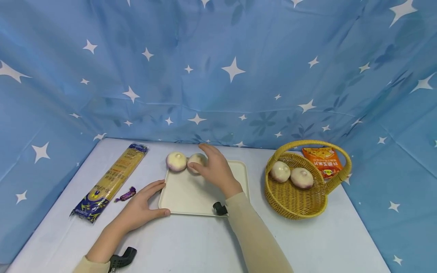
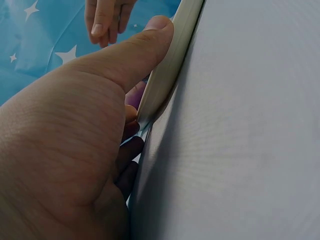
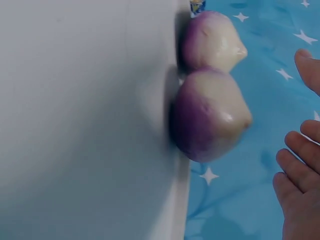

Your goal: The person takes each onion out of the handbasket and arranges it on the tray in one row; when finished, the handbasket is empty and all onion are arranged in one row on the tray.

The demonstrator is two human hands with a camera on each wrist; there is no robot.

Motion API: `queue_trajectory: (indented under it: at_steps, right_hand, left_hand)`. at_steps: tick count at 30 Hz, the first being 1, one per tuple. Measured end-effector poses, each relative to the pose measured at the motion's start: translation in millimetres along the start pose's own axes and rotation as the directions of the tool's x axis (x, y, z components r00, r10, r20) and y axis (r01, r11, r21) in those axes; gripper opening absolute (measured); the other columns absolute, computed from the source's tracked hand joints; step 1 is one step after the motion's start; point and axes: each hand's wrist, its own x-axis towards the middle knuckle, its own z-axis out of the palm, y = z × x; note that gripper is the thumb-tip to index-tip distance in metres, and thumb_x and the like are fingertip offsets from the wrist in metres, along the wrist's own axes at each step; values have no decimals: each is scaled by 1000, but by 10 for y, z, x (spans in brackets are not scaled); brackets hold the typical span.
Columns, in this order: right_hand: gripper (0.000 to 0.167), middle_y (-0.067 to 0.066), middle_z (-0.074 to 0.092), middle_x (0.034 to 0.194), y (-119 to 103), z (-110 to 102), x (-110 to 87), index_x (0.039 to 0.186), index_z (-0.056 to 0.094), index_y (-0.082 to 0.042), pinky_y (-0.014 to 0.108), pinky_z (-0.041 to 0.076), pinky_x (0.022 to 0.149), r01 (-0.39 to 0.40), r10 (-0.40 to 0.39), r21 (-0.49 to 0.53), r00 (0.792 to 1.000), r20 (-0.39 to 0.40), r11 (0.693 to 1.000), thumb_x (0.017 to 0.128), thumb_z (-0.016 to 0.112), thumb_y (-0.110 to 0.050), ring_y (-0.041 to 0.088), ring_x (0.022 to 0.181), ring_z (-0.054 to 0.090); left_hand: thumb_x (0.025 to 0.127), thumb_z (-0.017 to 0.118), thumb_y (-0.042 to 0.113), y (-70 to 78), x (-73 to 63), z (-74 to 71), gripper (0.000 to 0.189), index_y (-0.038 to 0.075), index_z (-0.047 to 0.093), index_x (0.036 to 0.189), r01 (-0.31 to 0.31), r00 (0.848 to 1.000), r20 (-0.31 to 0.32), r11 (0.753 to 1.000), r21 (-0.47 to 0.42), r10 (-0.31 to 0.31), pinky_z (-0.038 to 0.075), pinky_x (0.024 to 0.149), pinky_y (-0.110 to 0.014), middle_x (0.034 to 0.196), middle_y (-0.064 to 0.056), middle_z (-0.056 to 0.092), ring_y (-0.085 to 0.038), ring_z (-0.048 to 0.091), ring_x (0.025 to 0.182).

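Note:
A cream tray (image 1: 201, 197) lies on the table with two purple-and-white turnips at its far left edge, a left turnip (image 1: 176, 162) and a right turnip (image 1: 197, 163) side by side. My right hand (image 1: 218, 170) is over the right one; in the right wrist view its fingers (image 3: 300, 170) are spread and apart from that turnip (image 3: 210, 117). At the tray's near left corner is my left hand (image 1: 143, 206). Its thumb (image 2: 150, 45) touches the near rim and its fingertips reach the left side, as the left wrist view shows.
Right of the tray stands a wicker basket (image 1: 297, 214) with a tall handle and two more turnips inside. Behind it lies an orange snack bag (image 1: 322, 161). On the left are a spaghetti pack (image 1: 110, 182) and a purple wrapped candy (image 1: 126, 194). A blue starred curtain (image 1: 218, 94) surrounds the table.

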Motion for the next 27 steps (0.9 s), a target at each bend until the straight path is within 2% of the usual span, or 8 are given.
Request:
queue_trajectory:
  at_steps: [12, 20, 27]
  right_hand:
    - [72, 7, 54, 164, -55, -297, -217, 159, 57, -13, 52, 43, 125, 19, -17, 31, 996, -85, 999, 99, 84, -41, 28, 155, 46]
    - [72, 8, 54, 164, -98, -481, -388, 158, 57, -10, 53, 46, 123, 49, -45, 28, 990, -137, 998, 98, 86, -37, 29, 154, 48]
    - [73, 8, 56, 162, -134, -658, -494, 158, 57, -9, 52, 44, 124, 67, -62, 25, 983, -175, 997, 97, 86, -38, 28, 153, 48]
  left_hand:
    - [78, 93, 64, -19, 8, 3, 109, 6, 52, 162, -3, 1000, -3, 1000, 13, 3, 31, 127, -69, 171, -11, 44, -44, 36, 158]
    - [78, 92, 66, -32, -2, 3, 110, 6, 52, 161, -6, 1000, -3, 1000, 11, 6, 31, 126, -70, 171, -12, 43, -45, 36, 158]
    - [79, 91, 66, -17, -2, 2, 110, 6, 52, 162, -10, 1000, -1, 1000, 15, 10, 32, 126, -71, 171, -12, 43, -45, 36, 158]
